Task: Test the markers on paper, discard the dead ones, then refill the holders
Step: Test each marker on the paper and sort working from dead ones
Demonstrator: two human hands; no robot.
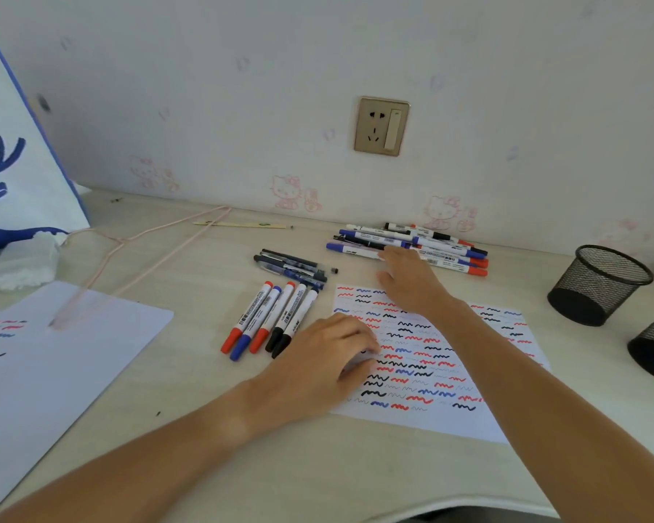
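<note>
A pale wooden desk [287, 458] holds a scribbled test paper [431, 371], another sheet [53, 371], five markers in a row [269, 320], a bunch of dark pens [293, 268], a marker pile [423, 245] by the wall, and two black mesh cups [597, 285].

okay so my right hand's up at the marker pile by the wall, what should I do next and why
Probably close the right hand on one marker from the pile and bring it to the test sheet. That hand's fingers already touch the pile but grip nothing, the left hand rests on the sheet as if steadying it, and both mesh holders look empty.
</note>
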